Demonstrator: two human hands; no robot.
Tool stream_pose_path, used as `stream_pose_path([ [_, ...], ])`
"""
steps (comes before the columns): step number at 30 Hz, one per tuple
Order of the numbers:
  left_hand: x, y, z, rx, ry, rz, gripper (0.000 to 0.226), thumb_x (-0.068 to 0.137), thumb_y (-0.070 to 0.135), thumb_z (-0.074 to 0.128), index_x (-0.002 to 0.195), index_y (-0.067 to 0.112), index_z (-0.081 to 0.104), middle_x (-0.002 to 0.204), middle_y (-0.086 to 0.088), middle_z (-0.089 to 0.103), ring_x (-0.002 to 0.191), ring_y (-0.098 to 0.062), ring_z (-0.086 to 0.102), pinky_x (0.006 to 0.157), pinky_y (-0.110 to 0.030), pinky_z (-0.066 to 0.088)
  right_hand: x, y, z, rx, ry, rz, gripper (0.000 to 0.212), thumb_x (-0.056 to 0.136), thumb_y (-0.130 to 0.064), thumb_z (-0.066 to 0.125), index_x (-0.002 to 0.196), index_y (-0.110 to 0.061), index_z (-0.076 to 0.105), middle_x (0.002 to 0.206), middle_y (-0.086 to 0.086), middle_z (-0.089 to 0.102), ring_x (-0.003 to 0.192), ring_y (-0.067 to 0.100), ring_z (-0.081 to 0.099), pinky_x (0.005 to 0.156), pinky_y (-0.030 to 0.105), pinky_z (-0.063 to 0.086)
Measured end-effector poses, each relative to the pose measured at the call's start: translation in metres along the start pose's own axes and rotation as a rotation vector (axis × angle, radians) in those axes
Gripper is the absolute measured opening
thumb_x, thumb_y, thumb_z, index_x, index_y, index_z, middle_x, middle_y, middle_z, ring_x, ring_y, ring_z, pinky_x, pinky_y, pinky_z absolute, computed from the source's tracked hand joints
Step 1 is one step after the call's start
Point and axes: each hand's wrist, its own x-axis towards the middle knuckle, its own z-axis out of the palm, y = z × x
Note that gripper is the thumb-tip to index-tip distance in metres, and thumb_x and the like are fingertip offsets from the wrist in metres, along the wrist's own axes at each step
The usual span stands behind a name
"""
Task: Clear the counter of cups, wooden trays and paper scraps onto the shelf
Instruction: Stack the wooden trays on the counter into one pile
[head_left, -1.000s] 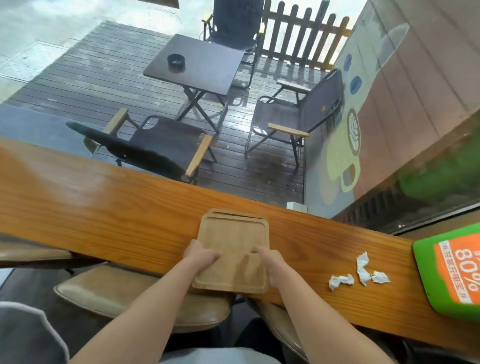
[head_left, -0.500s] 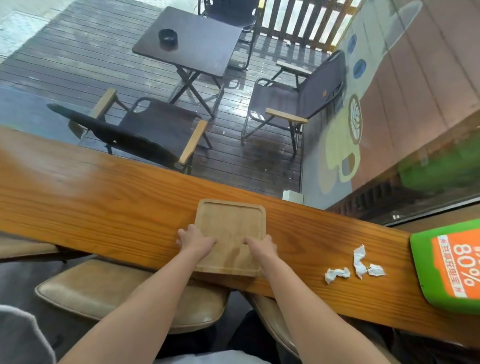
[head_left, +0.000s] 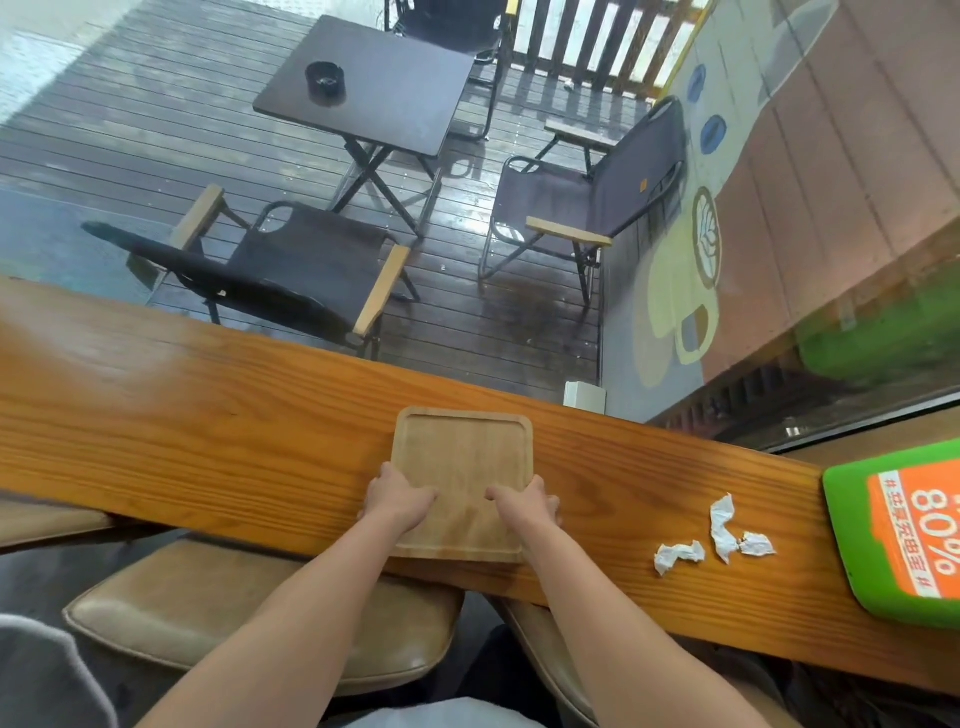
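Note:
A square wooden tray (head_left: 462, 462) lies flat on the long wooden counter (head_left: 208, 415), its near edge at the counter's front edge. My left hand (head_left: 397, 499) grips the tray's left side, thumb on top. My right hand (head_left: 524, 504) grips its right side the same way. Three crumpled white paper scraps (head_left: 722, 525) lie on the counter to the right of the tray. No cup and no shelf are in view.
A green and orange sign (head_left: 904, 530) lies at the counter's right end. Tan padded stools (head_left: 218, 613) stand under the counter's near edge. Beyond the counter a window shows a deck with a dark table (head_left: 369, 83) and folding chairs.
Both hands stay on the tray. The tray has slid a little away from me, so less of it overhangs the counter's front edge.

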Motion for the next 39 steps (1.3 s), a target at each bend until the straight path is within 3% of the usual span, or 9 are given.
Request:
stream_pose_path([
  [7,0.002,-0.003,0.001,0.009,-0.017,-0.01,0.074,0.084,0.039,0.072,0.142,0.01,0.038,0.138,-0.013,0.053,0.125,-0.033,0.052,0.104,-0.046,0.044,0.001,0.009,0.002,0.056,0.002,-0.015,0.085,0.09,-0.046,0.062,0.158,-0.023,0.015,0.16,0.012,0.024,0.145,0.038,0.024,0.117,0.053,0.029],
  [10,0.004,-0.005,-0.002,-0.028,-0.017,-0.007,0.063,0.084,0.039,0.072,0.136,0.012,0.048,0.131,-0.01,0.059,0.117,-0.03,0.057,0.092,-0.039,0.049,0.002,0.011,0.005,0.162,-0.019,0.001,0.086,0.09,-0.043,0.063,0.158,-0.021,0.015,0.161,0.011,0.024,0.144,0.035,0.028,0.116,0.051,0.031],
  [15,0.013,-0.011,-0.007,-0.175,-0.008,-0.049,0.049,0.085,0.04,0.068,0.124,0.011,0.061,0.117,-0.008,0.066,0.1,-0.025,0.061,0.086,-0.039,0.053,0.005,0.014,0.009,0.277,0.02,0.069,0.083,0.089,-0.046,0.062,0.154,-0.01,0.026,0.158,0.012,0.03,0.14,0.035,0.035,0.11,0.047,0.037],
  [18,0.022,-0.015,-0.011,-0.337,-0.035,-0.102,0.058,0.085,0.042,0.069,0.131,0.009,0.057,0.122,-0.007,0.064,0.098,-0.023,0.057,0.082,-0.036,0.047,0.013,0.014,0.002,0.479,-0.012,0.11,0.077,0.085,-0.048,0.06,0.149,-0.01,0.038,0.146,0.013,0.047,0.128,0.034,0.048,0.103,0.046,0.043],
  [20,0.028,-0.017,-0.017,-0.515,-0.1,-0.187,0.064,0.081,0.044,0.073,0.132,0.008,0.057,0.107,-0.005,0.067,0.093,-0.024,0.062,0.075,-0.036,0.051,0.019,0.016,-0.002,0.548,-0.062,0.134,0.081,0.081,-0.052,0.064,0.146,-0.009,0.042,0.14,0.013,0.053,0.123,0.034,0.052,0.103,0.048,0.045],
  [25,0.029,-0.017,-0.019,-0.545,-0.268,-0.227,0.094,0.075,0.053,0.079,0.144,0.009,0.034,0.127,-0.016,0.058,0.112,-0.038,0.059,0.099,-0.059,0.048,0.017,0.028,0.0,0.515,-0.267,0.142,0.098,0.06,-0.055,0.088,0.137,-0.012,0.045,0.119,0.009,0.064,0.104,0.03,0.062,0.091,0.051,0.052],
  [30,0.015,-0.004,-0.023,-0.571,-0.221,-0.048,0.091,0.074,0.058,0.077,0.143,0.013,0.037,0.122,-0.01,0.06,0.105,-0.032,0.063,0.092,-0.054,0.054,0.008,0.022,-0.021,0.597,-0.319,0.016,0.086,0.06,-0.044,0.092,0.132,-0.021,0.05,0.121,0.008,0.066,0.108,0.033,0.063,0.089,0.056,0.053],
  [35,-0.004,0.022,-0.037,-0.558,-0.251,0.067,0.105,0.075,0.081,0.054,0.154,0.016,0.027,0.147,-0.012,0.047,0.129,-0.037,0.049,0.107,-0.057,0.041,-0.019,0.009,-0.059,0.59,-0.315,-0.064,0.077,0.065,-0.032,0.091,0.13,-0.02,0.051,0.12,0.007,0.067,0.108,0.03,0.063,0.08,0.047,0.053],
  [39,-0.008,0.051,-0.044,-0.503,-0.322,0.146,0.102,0.076,0.08,0.054,0.151,0.014,0.032,0.143,-0.014,0.051,0.126,-0.038,0.052,0.106,-0.058,0.042,-0.034,0.008,-0.083,0.632,-0.304,-0.086,0.08,0.054,-0.035,0.095,0.124,-0.019,0.058,0.113,0.009,0.073,0.106,0.032,0.067,0.09,0.052,0.054],
])
